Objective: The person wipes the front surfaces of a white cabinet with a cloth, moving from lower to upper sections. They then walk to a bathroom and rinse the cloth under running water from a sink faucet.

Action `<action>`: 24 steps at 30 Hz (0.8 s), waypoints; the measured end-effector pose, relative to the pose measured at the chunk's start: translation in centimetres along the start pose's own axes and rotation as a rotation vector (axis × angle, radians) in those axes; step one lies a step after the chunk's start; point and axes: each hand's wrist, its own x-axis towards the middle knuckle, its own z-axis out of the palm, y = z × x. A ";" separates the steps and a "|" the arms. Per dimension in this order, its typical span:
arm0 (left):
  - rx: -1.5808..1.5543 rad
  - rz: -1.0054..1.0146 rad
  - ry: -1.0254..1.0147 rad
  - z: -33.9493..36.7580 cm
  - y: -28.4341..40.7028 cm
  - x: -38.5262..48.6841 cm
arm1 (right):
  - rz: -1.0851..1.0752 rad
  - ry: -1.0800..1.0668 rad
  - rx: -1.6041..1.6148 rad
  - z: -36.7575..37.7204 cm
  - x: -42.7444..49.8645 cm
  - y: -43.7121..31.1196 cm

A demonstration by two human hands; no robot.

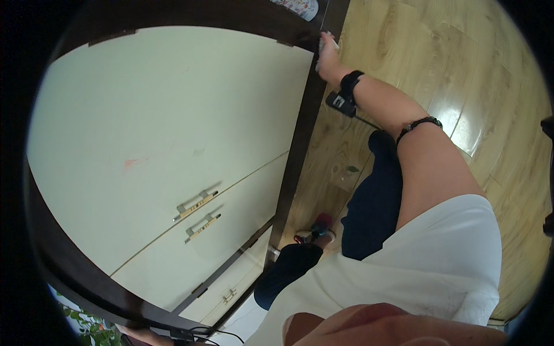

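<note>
My right hand point(330, 56) rests against the dark wooden frame point(298, 125) of a cabinet, near its upper right corner. A white piece, perhaps a cloth point(320, 46), shows between the palm and the wood; most of it is hidden. A black strap with a small black device point(341, 104) hangs at that wrist. Down at the lower left, my left hand point(137, 333) is partly visible beside the dark frame edge and green leaves point(88, 326). Its fingers are not clearly seen. Pale cabinet doors point(173, 108) with gold-and-silver handles point(197, 206) fill the left side.
Light wood flooring point(402, 52) runs along the right. A leaf point(353, 169) lies on it near my legs and a red shoe point(301, 238). A patterned object point(303, 8) sits at the top. Black cables point(216, 329) trail near my left arm. Another pale door point(227, 294) stands lower down.
</note>
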 end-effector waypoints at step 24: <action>0.035 -0.008 -0.068 -3.2 -0.5 -0.9 | 0.231 -0.672 0.340 8.5 -14.0 -17.7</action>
